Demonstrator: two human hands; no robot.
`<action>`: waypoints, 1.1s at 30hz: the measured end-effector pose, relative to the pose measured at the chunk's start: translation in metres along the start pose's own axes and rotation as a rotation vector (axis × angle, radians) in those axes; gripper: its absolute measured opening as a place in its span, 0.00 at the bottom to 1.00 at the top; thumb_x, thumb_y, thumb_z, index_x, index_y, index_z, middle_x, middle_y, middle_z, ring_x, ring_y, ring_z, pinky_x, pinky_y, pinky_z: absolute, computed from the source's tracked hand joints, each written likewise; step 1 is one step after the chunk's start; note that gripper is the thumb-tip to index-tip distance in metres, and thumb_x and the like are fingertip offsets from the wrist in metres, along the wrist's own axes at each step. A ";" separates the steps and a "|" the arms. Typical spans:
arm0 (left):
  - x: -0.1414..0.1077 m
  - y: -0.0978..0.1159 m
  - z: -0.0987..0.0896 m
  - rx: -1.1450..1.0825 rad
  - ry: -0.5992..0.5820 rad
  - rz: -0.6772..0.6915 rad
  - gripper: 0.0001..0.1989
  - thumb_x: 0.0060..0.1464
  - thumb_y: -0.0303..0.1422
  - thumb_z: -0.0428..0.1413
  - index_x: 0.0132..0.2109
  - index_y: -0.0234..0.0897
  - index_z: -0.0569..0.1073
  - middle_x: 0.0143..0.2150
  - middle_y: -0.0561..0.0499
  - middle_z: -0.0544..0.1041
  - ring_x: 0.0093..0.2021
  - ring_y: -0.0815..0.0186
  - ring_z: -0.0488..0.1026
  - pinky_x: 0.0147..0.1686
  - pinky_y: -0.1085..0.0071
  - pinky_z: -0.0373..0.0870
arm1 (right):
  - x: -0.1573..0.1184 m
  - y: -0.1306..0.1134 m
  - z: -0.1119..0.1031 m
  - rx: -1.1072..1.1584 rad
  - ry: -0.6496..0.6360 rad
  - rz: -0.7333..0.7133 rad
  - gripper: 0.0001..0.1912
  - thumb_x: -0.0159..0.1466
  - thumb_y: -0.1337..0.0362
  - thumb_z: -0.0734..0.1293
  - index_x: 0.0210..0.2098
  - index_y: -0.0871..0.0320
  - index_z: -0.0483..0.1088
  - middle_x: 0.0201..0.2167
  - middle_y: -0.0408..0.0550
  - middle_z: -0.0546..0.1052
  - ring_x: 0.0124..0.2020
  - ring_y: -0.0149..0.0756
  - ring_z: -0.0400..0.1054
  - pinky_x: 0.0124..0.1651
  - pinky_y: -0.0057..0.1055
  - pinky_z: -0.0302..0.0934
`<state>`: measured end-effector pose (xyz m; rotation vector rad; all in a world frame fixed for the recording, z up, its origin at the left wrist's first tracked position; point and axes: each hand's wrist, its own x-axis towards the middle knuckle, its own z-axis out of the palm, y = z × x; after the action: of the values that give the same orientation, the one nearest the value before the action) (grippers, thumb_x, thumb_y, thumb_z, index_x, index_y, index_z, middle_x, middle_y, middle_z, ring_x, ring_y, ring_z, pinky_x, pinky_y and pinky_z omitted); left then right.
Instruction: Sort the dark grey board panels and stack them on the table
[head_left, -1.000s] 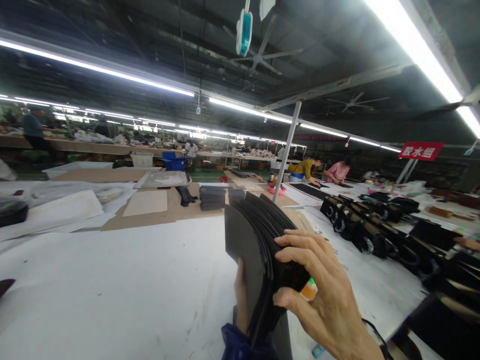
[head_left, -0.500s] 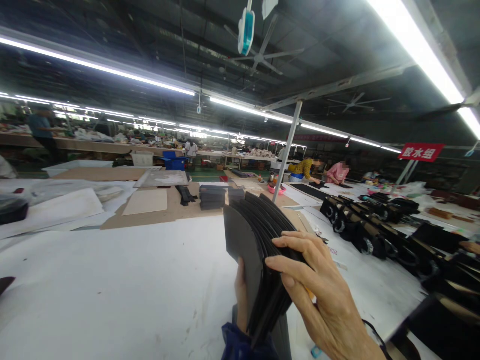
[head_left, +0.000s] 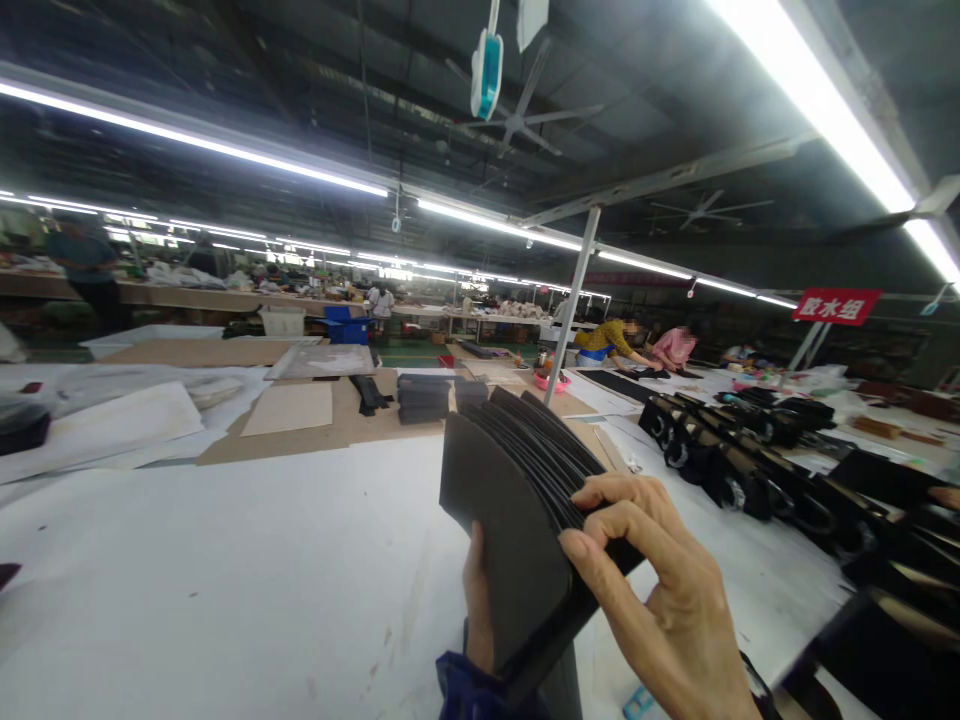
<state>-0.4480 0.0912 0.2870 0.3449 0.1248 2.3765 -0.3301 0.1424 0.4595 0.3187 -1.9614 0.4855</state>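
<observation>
A stack of black curved panels (head_left: 502, 520) stands tilted above the white tabletop, its layers fanned along the upper edge. My left hand (head_left: 478, 600) grips the stack from below and left, with the thumb along the nearest panel's face; its other fingers are hidden behind. At the upper right edge, my right hand (head_left: 660, 580) has thumb and fingertips closed on the panel edges. Below the stack another dark piece shows, partly covered. A blue-and-white small object (head_left: 639, 702) lies under my right hand.
White paper (head_left: 225, 560) covers the table. Beyond lie a dark stack of pieces (head_left: 427, 398), a beige board (head_left: 289, 408) and a pink basin (head_left: 553, 381) beside a metal post (head_left: 574, 305). Black parts with rings (head_left: 720, 460) line the right. Two co-workers (head_left: 611, 340) bend over the table farther back.
My right hand has shifted slightly right and curled its fingers more. The stack has turned so that more of the nearest panel's face shows, and its layers lie closer together.
</observation>
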 end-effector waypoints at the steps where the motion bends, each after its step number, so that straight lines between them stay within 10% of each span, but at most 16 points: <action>1: 0.000 0.000 0.001 -0.010 -0.038 -0.015 0.33 0.57 0.53 0.53 0.55 0.28 0.77 0.56 0.36 0.78 0.64 0.45 0.68 0.65 0.50 0.61 | -0.001 0.000 0.000 0.007 0.001 0.018 0.11 0.65 0.68 0.67 0.27 0.54 0.64 0.35 0.46 0.74 0.39 0.37 0.69 0.39 0.34 0.63; 13: 0.000 0.001 -0.011 -0.010 -0.028 0.022 0.22 0.64 0.45 0.50 0.49 0.34 0.81 0.51 0.45 0.82 0.64 0.55 0.69 0.68 0.59 0.59 | -0.011 0.004 -0.002 0.004 -0.018 0.028 0.14 0.66 0.75 0.61 0.39 0.51 0.74 0.38 0.47 0.73 0.42 0.35 0.69 0.41 0.32 0.65; 21: -0.021 0.022 -0.005 0.132 0.350 0.083 0.19 0.65 0.39 0.51 0.47 0.28 0.81 0.47 0.38 0.83 0.55 0.53 0.77 0.61 0.59 0.69 | -0.036 0.028 -0.018 0.199 -0.223 0.226 0.10 0.70 0.63 0.62 0.47 0.52 0.74 0.49 0.51 0.75 0.54 0.42 0.69 0.54 0.40 0.65; 26: -0.078 0.066 -0.038 0.306 0.728 0.077 0.23 0.65 0.35 0.50 0.62 0.26 0.70 0.43 0.39 0.84 0.42 0.55 0.83 0.52 0.57 0.78 | -0.132 0.094 -0.018 0.209 -0.353 0.708 0.18 0.68 0.51 0.62 0.50 0.53 0.73 0.53 0.52 0.78 0.56 0.45 0.70 0.63 0.47 0.60; 33: -0.201 0.144 -0.140 0.641 1.245 -0.093 0.32 0.56 0.27 0.60 0.66 0.22 0.64 0.29 0.45 0.83 0.30 0.54 0.82 0.38 0.60 0.82 | -0.323 0.144 0.018 0.072 -0.491 1.193 0.14 0.61 0.58 0.65 0.43 0.56 0.75 0.40 0.56 0.83 0.42 0.48 0.79 0.46 0.42 0.72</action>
<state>-0.4390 -0.1496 0.1369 -0.8770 1.4197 2.0482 -0.2701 0.2628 0.1318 -0.8372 -2.4656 1.3161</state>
